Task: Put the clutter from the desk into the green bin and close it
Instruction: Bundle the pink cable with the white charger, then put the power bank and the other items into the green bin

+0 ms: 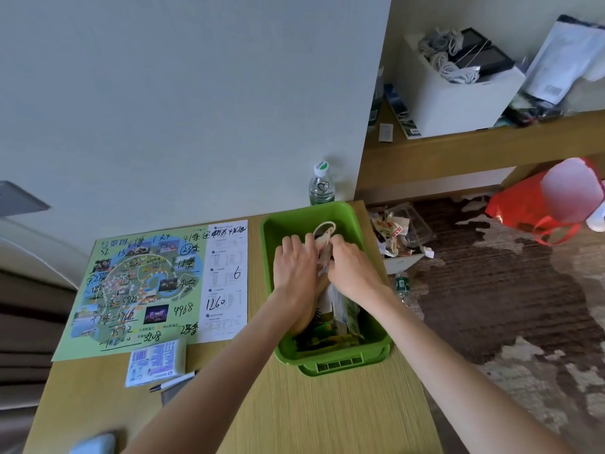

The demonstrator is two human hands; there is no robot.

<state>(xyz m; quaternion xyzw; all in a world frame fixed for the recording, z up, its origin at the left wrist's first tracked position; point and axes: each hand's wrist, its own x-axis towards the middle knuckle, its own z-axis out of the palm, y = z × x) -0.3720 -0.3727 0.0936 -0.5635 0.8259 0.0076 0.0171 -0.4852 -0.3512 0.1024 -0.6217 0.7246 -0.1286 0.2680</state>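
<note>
— Where does the rectangular green plastic bin sit?
— On the right side of the pale wooden desk, open-topped, with its long axis running from the person toward the wall.
— And the hands?
— Both are inside it. The left hand and right hand curl their fingers round a crumpled beige cloth bundle, whose cord loop points at the wall. Printed papers lie beneath, at the near end.
</note>
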